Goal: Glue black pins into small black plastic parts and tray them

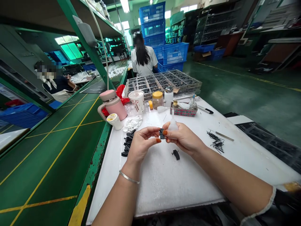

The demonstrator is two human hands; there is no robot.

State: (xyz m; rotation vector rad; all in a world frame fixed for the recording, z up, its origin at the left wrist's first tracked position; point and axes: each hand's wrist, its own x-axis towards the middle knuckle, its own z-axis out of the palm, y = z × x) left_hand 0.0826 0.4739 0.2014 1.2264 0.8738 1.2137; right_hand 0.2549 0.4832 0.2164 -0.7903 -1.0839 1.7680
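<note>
In front of me, above the white tabletop [162, 185], a small black plastic part [161, 134] sits between my hands. My left hand [143, 141] pinches it at its left side with the fingertips. The thumb and fingers of my right hand [182, 136] close on its right side. That same hand also holds a translucent squeeze bottle [173, 125], its thin nozzle pointing up. Below lies a single curved black piece [176, 154]. A pile of similar black parts [128, 142] is beside my left wrist, partly hidden by it.
Thin black pins [216, 142] and a metal-handled tool [224, 136] lie at right. Behind my hands stand a pink thermos [113, 105], a drink cup [137, 102], jars and a small box [184, 111]. Divided trays [162, 81] fill the table's far end. A green conveyor [54, 147] runs at left.
</note>
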